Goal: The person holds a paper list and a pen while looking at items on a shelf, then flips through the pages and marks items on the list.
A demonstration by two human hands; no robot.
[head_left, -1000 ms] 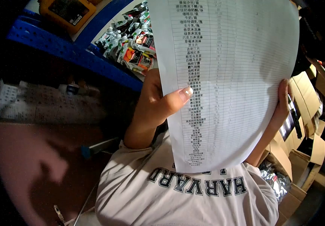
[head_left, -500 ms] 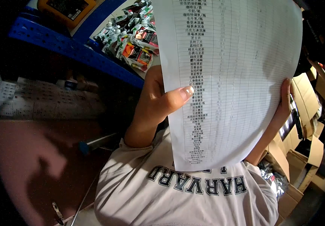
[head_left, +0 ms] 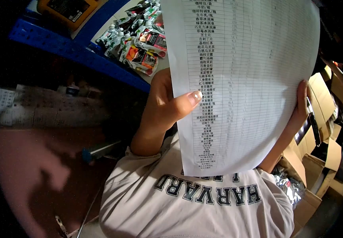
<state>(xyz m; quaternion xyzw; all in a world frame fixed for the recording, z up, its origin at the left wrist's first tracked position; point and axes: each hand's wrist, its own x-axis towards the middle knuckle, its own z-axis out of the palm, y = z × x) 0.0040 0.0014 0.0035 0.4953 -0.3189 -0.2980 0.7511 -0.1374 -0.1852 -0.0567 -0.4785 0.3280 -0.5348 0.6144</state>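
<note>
A large printed sheet of paper (head_left: 255,79) hangs upright before my chest, ruled into a table with a column of Chinese item names and small entries beside them. My left hand (head_left: 173,103) is closed on its left edge, thumb lying flat over the list and the other fingers hidden behind. At the opposite edge my right hand (head_left: 301,99) grips the paper, most of its fingers out of sight behind it. Just beyond that hand shows a slim dark object (head_left: 313,121) with a pale edge.
Upper left, a blue metal shelf (head_left: 72,51) bears several spouted pouches (head_left: 143,51) and a yellow container (head_left: 70,12). Opened cardboard boxes (head_left: 322,103) crowd the right side, with plastic-wrapped items (head_left: 288,188) lower down. A blue-ended tool (head_left: 87,154) is near the reddish floor (head_left: 24,166).
The paper has shifted slightly upward in view, and its printed lines sit a little higher against my left thumb. Both hands keep their hold.
</note>
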